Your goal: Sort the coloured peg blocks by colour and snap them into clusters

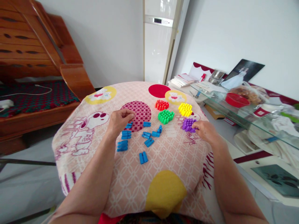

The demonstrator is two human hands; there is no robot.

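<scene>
On the left, my left hand [119, 120] hangs with thumb and fingers drawn together; anything between the fingertips is too small to make out. Just below it lie a few blue peg-shaped pieces [129, 125], partly covered by the hand. More blue pieces [126, 134] lie on their sides in small groups, and one blue piece [159, 128] looks upright. My right hand [205, 130] pinches at the near right edge of a tight purple cluster of pegs [188, 124]. Beyond stand upright clusters of green pegs [166, 116], red pegs [161, 105] and yellow pegs [185, 109].
A patterned cloth [130, 186] covers the round table. To the right is a glass-topped cabinet [252, 119] with a red bowl [237, 99], papers [182, 80] and bags. A wooden bench [74, 74] stands left, and a tall white appliance [156, 46] behind.
</scene>
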